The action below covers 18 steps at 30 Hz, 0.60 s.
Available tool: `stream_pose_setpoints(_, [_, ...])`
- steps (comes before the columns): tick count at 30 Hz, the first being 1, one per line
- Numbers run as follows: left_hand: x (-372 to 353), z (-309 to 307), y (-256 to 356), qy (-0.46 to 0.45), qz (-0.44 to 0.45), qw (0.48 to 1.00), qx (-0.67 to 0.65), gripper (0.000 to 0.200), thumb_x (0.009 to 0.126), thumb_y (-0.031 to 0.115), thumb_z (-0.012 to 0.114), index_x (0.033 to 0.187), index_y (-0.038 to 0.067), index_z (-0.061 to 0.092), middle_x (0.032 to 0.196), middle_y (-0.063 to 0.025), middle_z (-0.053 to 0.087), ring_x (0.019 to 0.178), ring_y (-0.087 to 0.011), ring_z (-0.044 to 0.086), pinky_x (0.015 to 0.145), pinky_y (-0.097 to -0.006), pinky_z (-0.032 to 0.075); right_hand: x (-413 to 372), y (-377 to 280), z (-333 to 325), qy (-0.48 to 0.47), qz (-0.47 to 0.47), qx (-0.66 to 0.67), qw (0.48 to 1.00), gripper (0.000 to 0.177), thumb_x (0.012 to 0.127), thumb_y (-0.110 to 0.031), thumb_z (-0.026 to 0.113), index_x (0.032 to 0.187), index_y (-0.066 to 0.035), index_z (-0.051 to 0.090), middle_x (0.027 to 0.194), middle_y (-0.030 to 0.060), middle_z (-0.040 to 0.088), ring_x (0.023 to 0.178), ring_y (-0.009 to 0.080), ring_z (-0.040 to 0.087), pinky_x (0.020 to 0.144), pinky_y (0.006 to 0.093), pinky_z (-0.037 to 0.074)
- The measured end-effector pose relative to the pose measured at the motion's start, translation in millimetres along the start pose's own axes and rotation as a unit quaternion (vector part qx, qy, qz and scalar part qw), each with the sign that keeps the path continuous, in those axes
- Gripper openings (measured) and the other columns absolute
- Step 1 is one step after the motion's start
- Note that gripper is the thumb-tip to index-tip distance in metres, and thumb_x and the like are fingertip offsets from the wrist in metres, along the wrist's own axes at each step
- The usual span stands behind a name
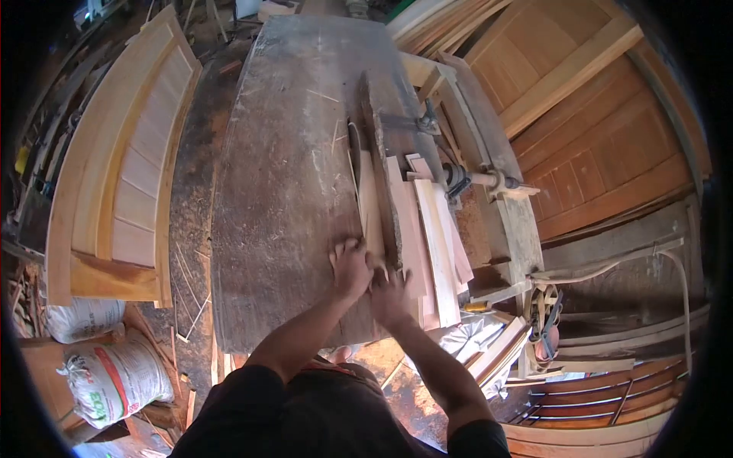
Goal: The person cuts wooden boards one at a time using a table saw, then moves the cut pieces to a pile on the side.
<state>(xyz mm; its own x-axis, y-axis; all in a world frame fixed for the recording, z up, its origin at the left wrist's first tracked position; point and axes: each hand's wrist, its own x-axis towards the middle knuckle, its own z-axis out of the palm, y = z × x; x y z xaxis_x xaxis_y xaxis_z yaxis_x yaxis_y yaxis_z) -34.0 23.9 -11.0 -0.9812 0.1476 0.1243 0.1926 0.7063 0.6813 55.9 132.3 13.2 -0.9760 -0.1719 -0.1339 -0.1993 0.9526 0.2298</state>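
Note:
My left hand (pixel 352 269) is on the dark workbench (pixel 279 168), its fingers bent around the near end of a narrow light wood strip (pixel 370 198). Close beside it, my right hand (pixel 391 294) rests at the near end of a rough dark board edge (pixel 384 175), fingers apart. The two hands nearly touch. The strip lies lengthwise on the bench, left of the dark board. Several pale planks (pixel 435 252) lie just right of my right hand. What my left fingertips grip is partly hidden.
A panelled wooden door (pixel 145 160) stands on the left, above white sacks (pixel 118 382). Clamps (pixel 458 181) sit on a wooden frame (pixel 515 237) at right. More panelled doors (pixel 588 168) lean beyond it. Thin wood scraps lie on the floor.

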Motion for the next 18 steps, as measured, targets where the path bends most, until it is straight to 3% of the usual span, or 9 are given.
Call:
stream_pose_setpoints(2, [-50.5, -11.2, -4.8, -0.035, 0.056, 0.998, -0.017, 0.028, 0.090, 0.016, 0.066, 0.116, 0.009, 0.073, 0.122, -0.0143, 0.065, 0.115, -0.0379, 0.057, 0.099, -0.0568, 0.040, -61.2, -13.5, -10.9, -0.009, 0.034, 0.146, 0.989, 0.051, 0.102, -0.041, 0.056, 0.140, -0.007, 0.060, 0.149, 0.0134, 0.052, 0.142, 0.0372, 0.044, 0.113, 0.0789, 0.022])
stream_pose_setpoints(5, [-121.4, -67.2, -3.2, -0.241, 0.121, 0.962, -0.048, 0.025, 0.086, 0.013, 0.067, 0.110, 0.009, 0.072, 0.114, -0.0155, 0.066, 0.110, -0.0391, 0.060, 0.097, -0.0559, 0.042, -167.0, -36.8, -20.2, 0.071, 0.073, 0.247, 0.964, 0.070, 0.087, -0.046, 0.076, 0.142, -0.008, 0.057, 0.131, 0.0184, 0.059, 0.123, 0.0402, 0.056, 0.108, 0.0655, 0.039])
stream_pose_setpoints(8, [-154.9, -66.1, -20.4, -0.279, 0.099, 0.952, -0.080, 0.028, 0.084, 0.012, 0.068, 0.112, 0.010, 0.069, 0.117, -0.0164, 0.065, 0.116, -0.0392, 0.059, 0.099, -0.0541, 0.042, -183.9, -49.2, -19.2, 0.081, 0.195, 0.417, 0.884, 0.078, 0.084, -0.043, 0.083, 0.145, -0.005, 0.052, 0.123, 0.0212, 0.060, 0.114, 0.0412, 0.059, 0.096, 0.0538, 0.051])
stream_pose_setpoints(9, [-155.1, -67.9, -17.3, -0.147, 0.178, 0.969, -0.090, 0.039, 0.084, 0.013, 0.070, 0.122, 0.010, 0.065, 0.126, -0.0170, 0.063, 0.118, -0.0381, 0.058, 0.100, -0.0528, 0.042, -185.9, -53.2, -21.3, 0.079, 0.235, 0.465, 0.850, 0.080, 0.083, -0.042, 0.084, 0.146, -0.003, 0.051, 0.121, 0.0219, 0.060, 0.112, 0.0413, 0.059, 0.093, 0.0508, 0.053])
stream_pose_setpoints(12, [-133.5, -70.5, -12.3, -0.133, 0.217, 0.962, -0.103, 0.048, 0.084, 0.015, 0.071, 0.130, 0.009, 0.062, 0.137, -0.0172, 0.060, 0.123, -0.0367, 0.057, 0.101, -0.0523, 0.042, -183.0, -54.5, -33.2, 0.061, 0.299, 0.443, 0.843, 0.087, 0.081, -0.038, 0.086, 0.148, 0.001, 0.046, 0.120, 0.0214, 0.061, 0.109, 0.0415, 0.060, 0.089, 0.0492, 0.055])
stream_pose_setpoints(13, [-130.6, -64.0, -20.4, -0.142, 0.221, 0.958, -0.119, 0.052, 0.084, 0.016, 0.070, 0.135, 0.007, 0.061, 0.141, -0.0162, 0.059, 0.125, -0.0356, 0.056, 0.104, -0.0521, 0.041, -184.6, -50.3, -39.6, 0.137, 0.232, 0.386, 0.882, 0.075, 0.083, -0.010, 0.077, 0.148, 0.002, 0.042, 0.103, 0.0206, 0.065, 0.102, 0.0422, 0.061, 0.086, 0.0524, 0.054])
stream_pose_setpoints(16, [-122.6, -64.4, -26.0, -0.171, 0.260, 0.950, -0.038, 0.054, 0.084, 0.016, 0.071, 0.137, 0.008, 0.061, 0.140, -0.0149, 0.060, 0.124, -0.0349, 0.057, 0.105, -0.0528, 0.041, -208.8, -26.1, -36.7, 0.108, 0.276, 0.469, 0.832, 0.075, 0.080, -0.008, 0.077, 0.147, 0.004, 0.046, 0.120, 0.0220, 0.062, 0.105, 0.0398, 0.059, 0.090, 0.0488, 0.054])
stream_pose_setpoints(17, [-122.6, -67.4, -23.6, -0.188, 0.272, 0.944, -0.010, 0.057, 0.083, 0.016, 0.071, 0.138, 0.009, 0.061, 0.142, -0.0140, 0.059, 0.125, -0.0344, 0.056, 0.106, -0.0547, 0.039, -208.7, -16.8, -32.7, 0.164, 0.260, 0.415, 0.856, 0.078, 0.077, 0.001, 0.071, 0.151, 0.000, 0.044, 0.102, 0.0170, 0.065, 0.094, 0.0326, 0.062, 0.079, 0.0440, 0.056])
stream_pose_setpoints(18, [-125.6, -68.1, -21.4, -0.160, 0.262, 0.952, 0.006, 0.057, 0.083, 0.016, 0.071, 0.139, 0.010, 0.062, 0.143, -0.0136, 0.058, 0.126, -0.0345, 0.056, 0.107, -0.0555, 0.039, -203.0, -5.7, -36.5, 0.185, 0.258, 0.408, 0.856, 0.079, 0.077, 0.002, 0.070, 0.152, -0.002, 0.045, 0.103, 0.0157, 0.064, 0.096, 0.0309, 0.062, 0.078, 0.0434, 0.055])
